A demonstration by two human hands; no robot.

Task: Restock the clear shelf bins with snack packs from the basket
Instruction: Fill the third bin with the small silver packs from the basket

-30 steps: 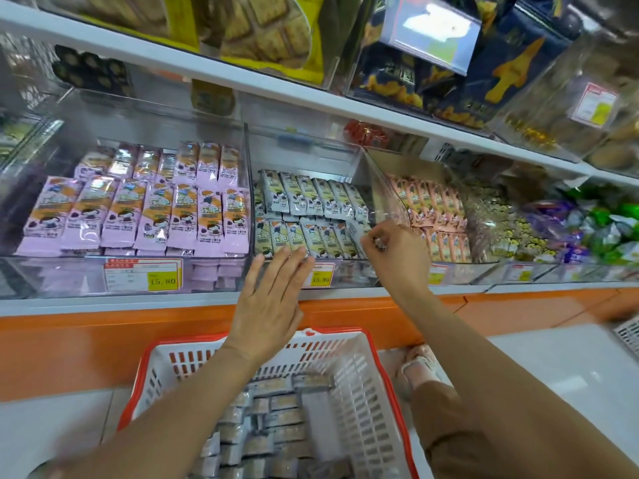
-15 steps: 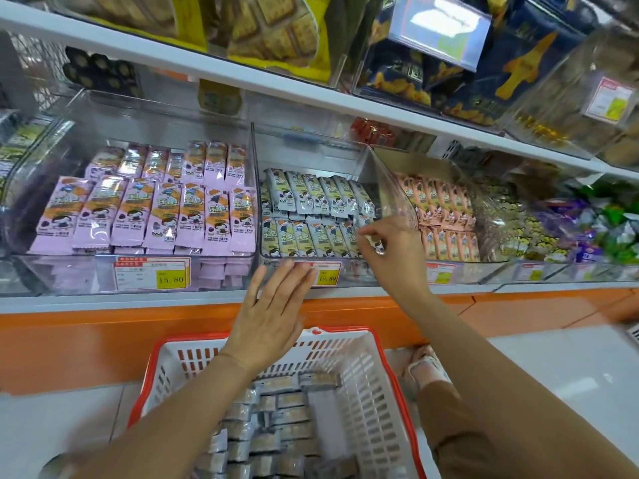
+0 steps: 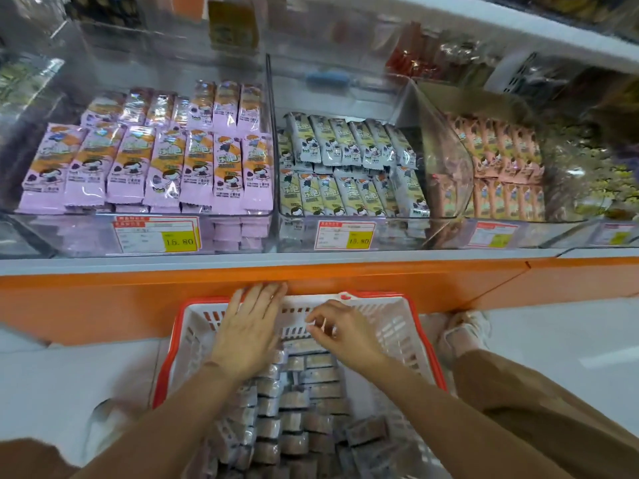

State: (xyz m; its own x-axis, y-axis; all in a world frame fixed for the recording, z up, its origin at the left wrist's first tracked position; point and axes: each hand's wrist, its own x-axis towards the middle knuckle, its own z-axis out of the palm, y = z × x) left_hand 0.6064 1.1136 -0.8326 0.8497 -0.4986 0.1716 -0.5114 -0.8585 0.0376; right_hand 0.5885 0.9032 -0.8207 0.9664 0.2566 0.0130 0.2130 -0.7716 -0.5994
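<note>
Head view looks down on a white basket [image 3: 423, 344] with a red rim, set on the floor against the orange shelf front [image 3: 103, 299]. Grey snack packs [image 3: 297, 399] lie in rows inside it. Both hands are over the basket's far end. The left hand [image 3: 247, 335] is flat, its fingers [image 3: 266, 295] straight and together, tips reaching the far rim, holding nothing. The right hand [image 3: 349, 335] is just beside it, fingers curled downward above the farthest packs; whether they pinch a pack I cannot tell. Above, three clear bins sit side by side on the shelf. The left bin [image 3: 86, 236] holds purple packs [image 3: 155, 167], the middle bin [image 3: 297, 236] green-and-grey packs [image 3: 349, 174] in two rows, and the right bin [image 3: 446, 150] pink-orange packs [image 3: 501, 160]. Yellow price tags [image 3: 157, 235] are on the bin fronts. A light shoe [image 3: 463, 331] is right of the basket
</note>
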